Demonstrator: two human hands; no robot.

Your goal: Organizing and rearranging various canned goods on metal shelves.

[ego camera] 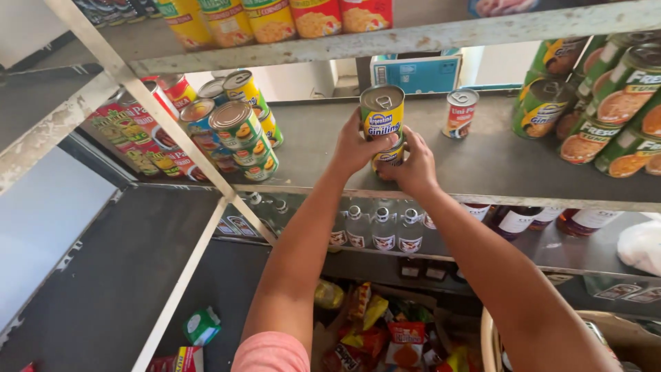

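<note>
Two yellow-and-blue tins are stacked on the grey metal shelf (323, 148) in front of me. My left hand (354, 146) grips the upper yellow tin (383, 112) by its side. My right hand (415, 164) wraps around the lower yellow tin (390, 156), most of which is hidden behind my fingers. Both forearms reach up from the bottom of the view.
A red-and-white tin (460, 112) stands alone just right of my hands. Stacked tins (237, 134) fill the shelf's left side, green tins (606, 103) the right. Clear bottles (382, 227) line the shelf below. A box of snack packets (385, 331) sits underneath. A white upright post (172, 127) crosses at left.
</note>
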